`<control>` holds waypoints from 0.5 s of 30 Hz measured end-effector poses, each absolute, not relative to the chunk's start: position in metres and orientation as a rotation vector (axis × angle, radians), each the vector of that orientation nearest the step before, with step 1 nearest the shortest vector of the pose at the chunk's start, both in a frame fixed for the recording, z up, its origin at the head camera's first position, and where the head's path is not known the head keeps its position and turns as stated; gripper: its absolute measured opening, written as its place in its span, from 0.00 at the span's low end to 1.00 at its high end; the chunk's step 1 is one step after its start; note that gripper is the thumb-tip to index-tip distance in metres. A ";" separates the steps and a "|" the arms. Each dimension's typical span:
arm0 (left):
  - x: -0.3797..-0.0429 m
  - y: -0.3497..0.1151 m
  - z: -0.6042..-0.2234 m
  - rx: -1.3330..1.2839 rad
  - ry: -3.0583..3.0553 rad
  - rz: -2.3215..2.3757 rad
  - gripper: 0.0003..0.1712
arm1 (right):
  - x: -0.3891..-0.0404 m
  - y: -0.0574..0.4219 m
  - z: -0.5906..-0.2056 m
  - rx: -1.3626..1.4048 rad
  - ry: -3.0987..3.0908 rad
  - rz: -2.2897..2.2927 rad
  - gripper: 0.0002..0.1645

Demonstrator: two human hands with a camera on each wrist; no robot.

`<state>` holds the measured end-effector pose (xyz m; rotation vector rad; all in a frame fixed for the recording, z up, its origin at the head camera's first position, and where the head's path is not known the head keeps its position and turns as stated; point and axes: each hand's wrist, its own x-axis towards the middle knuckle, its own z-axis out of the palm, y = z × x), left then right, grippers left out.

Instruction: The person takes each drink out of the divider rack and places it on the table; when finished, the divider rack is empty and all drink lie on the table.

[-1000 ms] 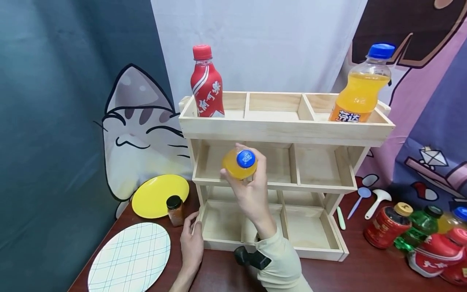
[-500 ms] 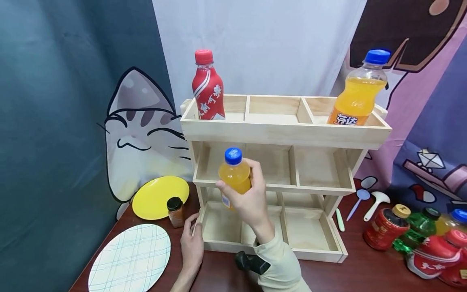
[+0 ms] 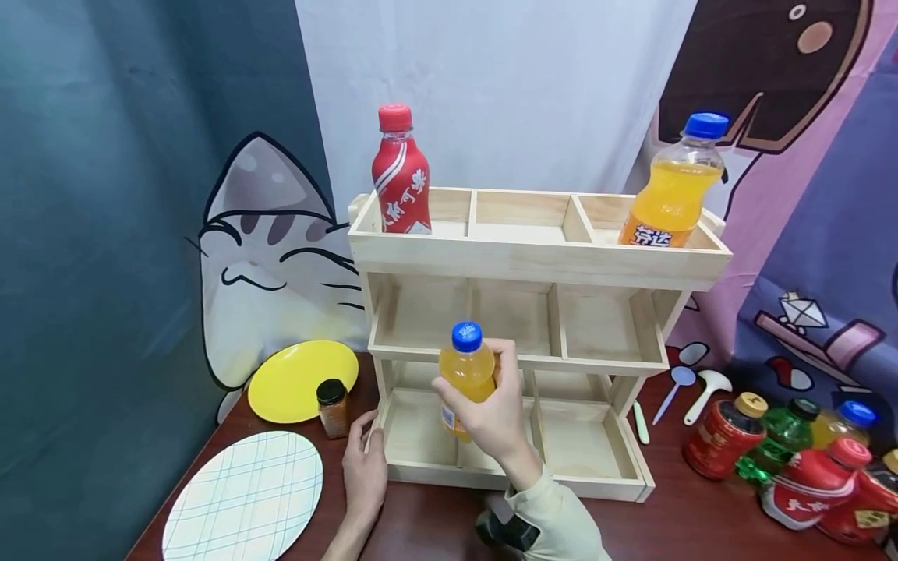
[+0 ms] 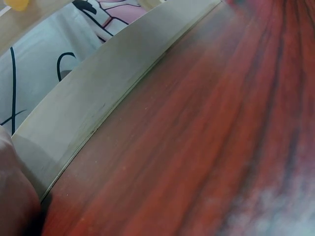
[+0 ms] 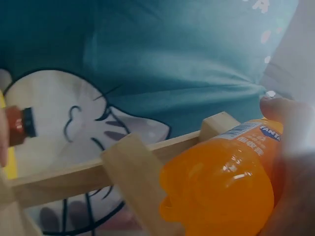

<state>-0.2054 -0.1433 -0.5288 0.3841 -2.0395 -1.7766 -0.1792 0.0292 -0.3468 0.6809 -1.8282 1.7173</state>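
The right hand (image 3: 496,413) has its fingers clamped round the side of an orange soda bottle (image 3: 468,375), seemingly to hold it nearly upright. The bottle is at the left part of the wooden shelf (image 3: 540,259), before the lowest tier (image 3: 428,473); contact is unclear. The left hand (image 3: 365,477) rests loosely extended fingers against that tier's left end, perhaps steadying it.

Cartoon-printed curtains (image 3: 273,265) behind a wooden rack (image 3: 540,260) suggest a staged set.
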 end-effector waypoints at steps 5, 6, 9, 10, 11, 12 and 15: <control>-0.205 -0.144 -0.527 0.374 -2.030 -1.769 0.15 | -0.175 0.044 -0.364 0.662 -1.890 1.628 0.32; -0.205 -0.143 -0.527 0.371 -2.026 -1.772 0.15 | -0.174 0.048 -0.368 0.658 -1.893 1.619 0.32; -0.204 -0.143 -0.527 0.363 -2.029 -1.776 0.15 | -0.172 0.060 -0.383 0.635 -1.890 1.619 0.32; -0.204 -0.143 -0.527 0.366 -2.028 -1.779 0.15 | -0.171 0.064 -0.388 0.622 -1.886 1.634 0.32; -0.204 -0.143 -0.527 0.362 -2.029 -1.777 0.15 | -0.170 0.068 -0.393 0.606 -1.878 1.642 0.33; -0.204 -0.143 -0.527 0.359 -2.030 -1.776 0.15 | -0.169 0.073 -0.399 0.593 -1.868 1.639 0.34; -0.204 -0.143 -0.528 0.358 -2.038 -1.770 0.15 | -0.166 0.089 -0.414 0.576 -1.830 1.603 0.36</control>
